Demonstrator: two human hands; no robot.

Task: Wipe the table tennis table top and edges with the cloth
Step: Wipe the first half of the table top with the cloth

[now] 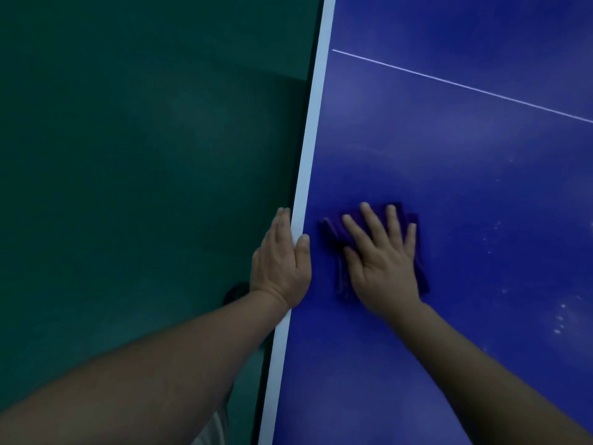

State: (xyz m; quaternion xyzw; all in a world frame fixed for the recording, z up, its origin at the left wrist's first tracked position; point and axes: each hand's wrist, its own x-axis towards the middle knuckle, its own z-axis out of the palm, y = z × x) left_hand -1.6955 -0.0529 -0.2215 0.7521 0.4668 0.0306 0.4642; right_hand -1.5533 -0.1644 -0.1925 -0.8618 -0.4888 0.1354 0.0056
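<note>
The blue table tennis table (449, 175) fills the right half of the view, with a white edge stripe (313, 123) running from top to bottom. A folded purple cloth (333, 231) lies on the blue top close to that stripe. My right hand (382, 261) lies flat on the cloth with straight, spread fingers, pressing it down. My left hand (282, 264) rests at the table's edge: the thumb lies on top of the white stripe, the fingers run along the outer side.
A thin white centre line (465, 86) crosses the table top farther away. Pale specks and smears (560, 319) dot the blue surface at the right. Dark green floor (144, 155) lies to the left of the table, and a dark shoe tip (236, 292) shows below my left wrist.
</note>
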